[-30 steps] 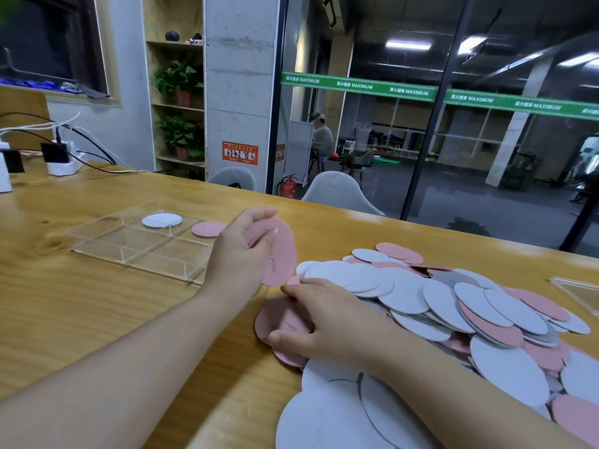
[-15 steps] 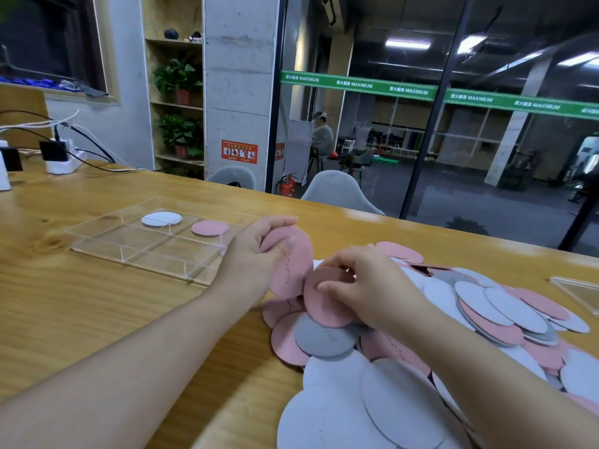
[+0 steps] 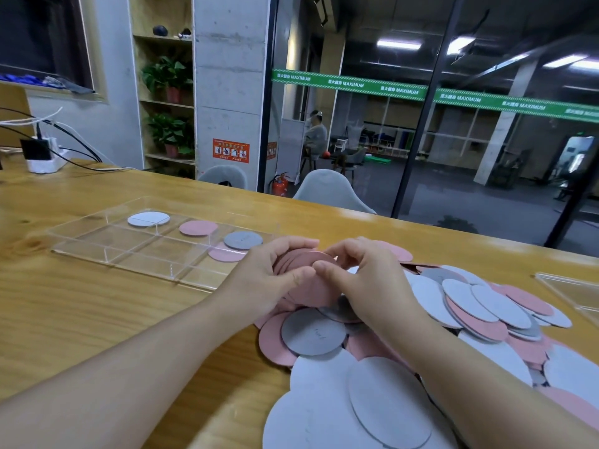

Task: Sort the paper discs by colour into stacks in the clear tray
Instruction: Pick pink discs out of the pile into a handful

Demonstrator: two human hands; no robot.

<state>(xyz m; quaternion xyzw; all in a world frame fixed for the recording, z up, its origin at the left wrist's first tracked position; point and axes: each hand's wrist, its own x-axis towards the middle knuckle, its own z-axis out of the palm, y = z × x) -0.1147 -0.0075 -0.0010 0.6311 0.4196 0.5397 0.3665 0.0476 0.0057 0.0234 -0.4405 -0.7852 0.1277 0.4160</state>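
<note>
A heap of pink, white and grey paper discs [image 3: 470,322] covers the table's right side. My left hand [image 3: 265,280] and my right hand [image 3: 366,280] meet above its left edge, both pinching a small bunch of pink discs [image 3: 308,288] held between them. The clear tray [image 3: 107,251] lies to the left. It holds a white disc [image 3: 148,219], a pink disc [image 3: 198,227], a grey disc [image 3: 243,240] and another pink disc [image 3: 223,254] partly under the grey one.
A second clear tray [image 3: 573,293] pokes in at the right edge. A white power strip with cables [image 3: 45,157] sits at the far left of the wooden table [image 3: 81,319]. Grey chairs [image 3: 327,189] stand behind the table's far edge.
My right hand lifted a pink disc from the heap and brought it to the pink discs in my left hand. The view shifted, and a grey disc shows in the tray.
</note>
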